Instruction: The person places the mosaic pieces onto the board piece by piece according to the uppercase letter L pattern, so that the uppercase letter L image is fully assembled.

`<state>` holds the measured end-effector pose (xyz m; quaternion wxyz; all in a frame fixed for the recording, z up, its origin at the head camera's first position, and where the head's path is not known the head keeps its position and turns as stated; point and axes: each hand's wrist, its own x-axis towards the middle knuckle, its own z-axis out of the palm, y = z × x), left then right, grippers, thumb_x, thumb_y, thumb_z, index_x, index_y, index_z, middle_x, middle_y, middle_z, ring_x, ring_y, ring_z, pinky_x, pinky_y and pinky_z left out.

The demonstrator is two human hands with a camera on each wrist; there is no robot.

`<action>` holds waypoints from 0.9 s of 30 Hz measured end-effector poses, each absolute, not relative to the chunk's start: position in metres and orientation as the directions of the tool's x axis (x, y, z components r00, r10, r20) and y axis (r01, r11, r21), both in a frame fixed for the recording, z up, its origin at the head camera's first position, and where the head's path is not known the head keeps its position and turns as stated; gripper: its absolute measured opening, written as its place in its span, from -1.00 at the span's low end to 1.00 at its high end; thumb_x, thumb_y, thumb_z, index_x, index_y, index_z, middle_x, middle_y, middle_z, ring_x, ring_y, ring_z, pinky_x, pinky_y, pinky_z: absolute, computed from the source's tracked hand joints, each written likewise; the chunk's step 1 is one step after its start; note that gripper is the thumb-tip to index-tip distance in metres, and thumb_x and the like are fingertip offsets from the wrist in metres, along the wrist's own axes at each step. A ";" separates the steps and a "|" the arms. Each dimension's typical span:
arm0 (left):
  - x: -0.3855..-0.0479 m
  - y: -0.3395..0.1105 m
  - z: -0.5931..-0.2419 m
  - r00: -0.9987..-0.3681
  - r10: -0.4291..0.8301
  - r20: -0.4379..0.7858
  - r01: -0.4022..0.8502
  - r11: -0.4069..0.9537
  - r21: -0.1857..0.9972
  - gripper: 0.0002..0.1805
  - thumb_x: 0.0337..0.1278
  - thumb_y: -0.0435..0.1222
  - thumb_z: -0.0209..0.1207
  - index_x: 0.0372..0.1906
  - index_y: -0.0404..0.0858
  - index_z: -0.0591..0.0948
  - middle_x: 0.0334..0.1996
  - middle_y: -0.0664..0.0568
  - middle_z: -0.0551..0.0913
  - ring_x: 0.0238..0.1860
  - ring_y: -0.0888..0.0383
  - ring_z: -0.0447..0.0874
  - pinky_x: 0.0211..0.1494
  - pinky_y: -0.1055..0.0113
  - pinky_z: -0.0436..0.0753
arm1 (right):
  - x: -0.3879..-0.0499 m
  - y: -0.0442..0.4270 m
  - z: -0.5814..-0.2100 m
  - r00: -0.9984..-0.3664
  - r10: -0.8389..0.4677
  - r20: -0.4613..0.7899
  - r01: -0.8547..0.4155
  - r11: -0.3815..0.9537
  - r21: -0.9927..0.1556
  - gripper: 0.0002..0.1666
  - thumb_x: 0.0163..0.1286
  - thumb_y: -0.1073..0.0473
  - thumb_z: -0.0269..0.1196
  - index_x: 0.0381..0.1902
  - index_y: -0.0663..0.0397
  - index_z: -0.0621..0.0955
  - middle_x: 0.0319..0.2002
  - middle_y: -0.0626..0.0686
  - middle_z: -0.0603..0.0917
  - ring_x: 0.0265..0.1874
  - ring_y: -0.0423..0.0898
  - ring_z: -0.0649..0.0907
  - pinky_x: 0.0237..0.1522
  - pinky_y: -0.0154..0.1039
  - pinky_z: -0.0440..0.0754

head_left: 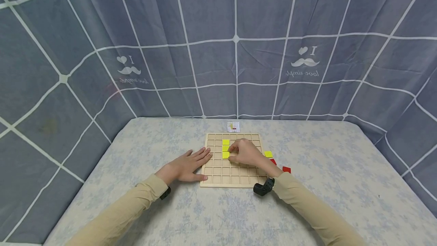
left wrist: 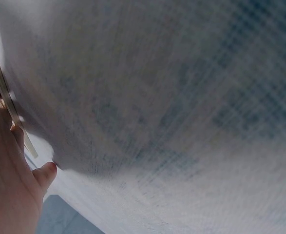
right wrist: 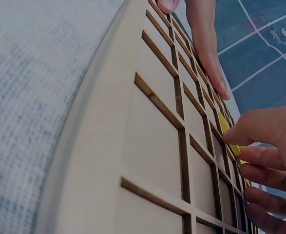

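A wooden grid board (head_left: 218, 180) lies on the table, with several yellow square tiles (head_left: 225, 142) in one column of its cells. My right hand (head_left: 246, 152) is over the board, its thumb and forefinger pinching the nearest yellow tile (head_left: 225, 155) of that column. In the right wrist view this yellow tile (right wrist: 223, 122) shows tilted or edge-on beside the thumb (right wrist: 252, 124); its far part is hidden by fingers. Flat at the board's left edge rests my left hand (head_left: 187, 165), fingers spread and fingertips touching the frame. The left wrist view shows only part of this hand (left wrist: 9, 170).
Right of the board lie a loose yellow tile (head_left: 268, 154) and red tiles (head_left: 286, 169), one partly hidden by my right wrist. A small printed pattern card (head_left: 233, 126) sits behind the board. Patterned cloth covers the table (head_left: 327, 162); a grid-printed curtain (head_left: 211, 67) hangs behind.
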<state>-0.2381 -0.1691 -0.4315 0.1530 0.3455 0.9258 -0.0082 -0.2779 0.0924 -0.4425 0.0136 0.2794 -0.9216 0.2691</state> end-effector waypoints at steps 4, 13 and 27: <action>-0.238 -0.169 -0.431 -0.714 0.639 -0.288 0.641 0.761 0.098 -0.08 0.27 0.31 -0.14 0.56 -0.05 -0.09 0.57 0.04 -0.18 0.57 0.05 -0.21 0.54 -0.11 0.01 | -0.277 0.092 -0.441 -0.848 -0.504 0.165 -0.513 0.701 -0.495 -0.76 0.05 0.09 0.43 -0.31 0.04 0.76 -0.31 -0.05 0.73 -0.39 -0.22 0.61 -0.30 -0.32 0.58; -0.238 -0.169 -0.431 -0.716 0.636 -0.289 0.639 0.763 0.097 -0.08 0.27 0.32 -0.15 0.56 -0.05 -0.09 0.57 0.04 -0.18 0.57 0.06 -0.22 0.54 -0.11 0.01 | -0.276 0.092 -0.440 -0.855 -0.495 0.153 -0.496 0.696 -0.519 -0.77 0.05 0.10 0.43 -0.30 0.04 0.76 -0.27 -0.03 0.74 -0.37 -0.22 0.63 -0.29 -0.32 0.59; -0.238 -0.169 -0.431 -0.714 0.633 -0.299 0.640 0.763 0.088 -0.09 0.28 0.32 -0.17 0.56 -0.03 -0.11 0.57 0.06 -0.20 0.57 0.06 -0.23 0.54 -0.10 -0.01 | -0.276 0.124 -0.428 -0.823 -0.535 0.192 -0.544 0.643 -0.539 -0.72 0.15 0.14 0.40 -0.17 0.09 0.74 -0.22 0.00 0.75 -0.22 -0.07 0.65 -0.17 -0.20 0.61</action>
